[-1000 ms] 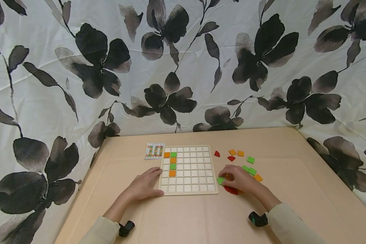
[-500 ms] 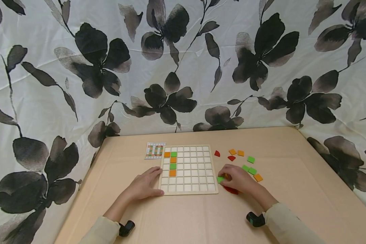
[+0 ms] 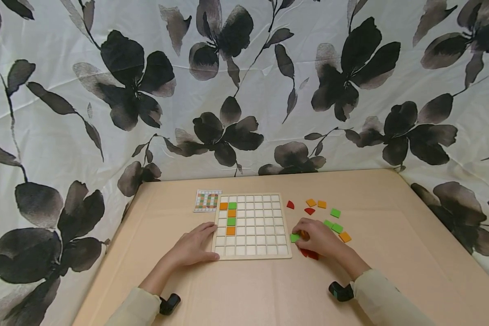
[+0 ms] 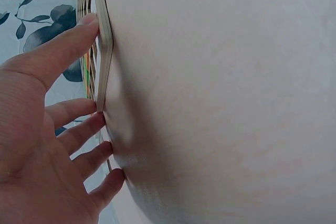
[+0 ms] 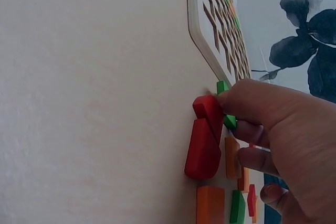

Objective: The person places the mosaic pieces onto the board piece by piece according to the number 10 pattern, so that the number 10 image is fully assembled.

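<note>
A pale wooden grid board (image 3: 256, 232) lies on the table, with several orange and green square tiles (image 3: 231, 222) in its left columns. My left hand (image 3: 192, 246) rests against the board's left side, fingers fairly straight; in the left wrist view the thumb and fingertips touch its edge. Just right of the board, my right hand (image 3: 318, 237) pinches a green tile (image 3: 294, 237) between thumb and fingers. Two red curved-edge pieces (image 5: 203, 148) lie beside the thumb in the right wrist view. An orange tile (image 5: 231, 157) is near the other fingers, partly covered.
Loose green tiles (image 3: 335, 213), orange tiles (image 3: 322, 204) and red pieces (image 3: 290, 205) are scattered right of the board. A small printed pattern card (image 3: 206, 201) lies at the board's far left corner. Behind the wooden table (image 3: 244, 294) hangs a floral cloth (image 3: 269, 99).
My right hand and the green tile have shifted slightly away from me. The red pieces near that hand show a little more separately. My left hand and the board stay put.
</note>
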Available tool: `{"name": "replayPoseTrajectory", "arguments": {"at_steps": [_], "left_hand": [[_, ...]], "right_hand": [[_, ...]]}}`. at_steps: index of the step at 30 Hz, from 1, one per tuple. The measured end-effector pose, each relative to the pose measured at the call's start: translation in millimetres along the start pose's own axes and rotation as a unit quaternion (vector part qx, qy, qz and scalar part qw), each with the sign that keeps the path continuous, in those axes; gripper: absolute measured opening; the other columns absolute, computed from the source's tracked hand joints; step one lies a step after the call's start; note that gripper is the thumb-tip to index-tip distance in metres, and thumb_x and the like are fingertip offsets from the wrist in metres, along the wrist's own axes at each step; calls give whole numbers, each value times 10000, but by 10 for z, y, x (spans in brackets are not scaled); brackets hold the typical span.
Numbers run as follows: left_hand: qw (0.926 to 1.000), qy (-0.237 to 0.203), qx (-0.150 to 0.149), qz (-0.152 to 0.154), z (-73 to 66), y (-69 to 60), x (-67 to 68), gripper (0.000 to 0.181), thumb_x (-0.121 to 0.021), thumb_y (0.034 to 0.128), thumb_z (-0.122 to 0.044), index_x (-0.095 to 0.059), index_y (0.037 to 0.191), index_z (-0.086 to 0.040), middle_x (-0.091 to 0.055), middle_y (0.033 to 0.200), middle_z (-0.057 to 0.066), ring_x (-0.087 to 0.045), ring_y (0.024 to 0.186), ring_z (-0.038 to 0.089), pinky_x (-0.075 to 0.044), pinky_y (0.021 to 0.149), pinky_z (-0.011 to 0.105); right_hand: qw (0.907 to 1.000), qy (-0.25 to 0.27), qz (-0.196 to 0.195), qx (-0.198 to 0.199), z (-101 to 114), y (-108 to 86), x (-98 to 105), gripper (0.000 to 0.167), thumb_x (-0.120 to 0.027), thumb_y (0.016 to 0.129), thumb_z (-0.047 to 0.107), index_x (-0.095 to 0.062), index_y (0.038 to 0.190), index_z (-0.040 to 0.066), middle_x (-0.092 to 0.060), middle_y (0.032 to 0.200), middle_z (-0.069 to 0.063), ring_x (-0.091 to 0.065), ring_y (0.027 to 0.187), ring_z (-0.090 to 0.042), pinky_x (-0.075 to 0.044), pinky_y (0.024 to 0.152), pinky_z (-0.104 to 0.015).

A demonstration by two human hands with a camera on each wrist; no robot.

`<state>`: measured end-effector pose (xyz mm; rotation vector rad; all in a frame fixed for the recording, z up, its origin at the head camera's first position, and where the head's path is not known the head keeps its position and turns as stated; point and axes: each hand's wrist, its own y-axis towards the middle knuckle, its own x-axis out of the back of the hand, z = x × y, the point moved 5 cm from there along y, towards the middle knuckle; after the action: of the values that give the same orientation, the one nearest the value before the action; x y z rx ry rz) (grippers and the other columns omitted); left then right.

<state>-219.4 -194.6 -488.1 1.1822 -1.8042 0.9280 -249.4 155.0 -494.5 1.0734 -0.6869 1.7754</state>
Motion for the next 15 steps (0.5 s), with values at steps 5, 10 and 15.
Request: {"name": "replayPoseTrajectory", "arguments": {"at_steps": [5, 10, 15], "left_hand": [[10000, -32, -9, 9, -4, 1, 7, 866, -804, 727, -475, -456, 1443, -135, -384, 1536, 51, -361, 1422, 293, -351, 1066, 592], [10000, -32, -27, 13, -10, -3, 11, 862, -806, 728, -468, -458, 1441, -130, -387, 1534, 54, -365, 1420, 296, -353, 1065, 595], [10000, -51, -39, 16, -13, -3, 14, 861, -807, 730, -459, -457, 1441, -125, -389, 1531, 53, -373, 1415, 295, -353, 1063, 600]], "right_hand": [[10000, -40, 8, 69, 16, 16, 12, 195, -798, 765, 224, -719, 943, 227, -557, 843, 129, -493, 765, -83, -458, 655, -189], [9996, 52, 15, 271, 50, 32, 58, 215, -802, 765, 217, -713, 960, 209, -564, 851, 109, -500, 768, -89, -461, 646, -179], [9994, 193, 20, 291, 76, 53, 91, 226, -793, 768, 201, -697, 972, 215, -595, 886, 113, -524, 761, -89, -477, 651, -174]]}}
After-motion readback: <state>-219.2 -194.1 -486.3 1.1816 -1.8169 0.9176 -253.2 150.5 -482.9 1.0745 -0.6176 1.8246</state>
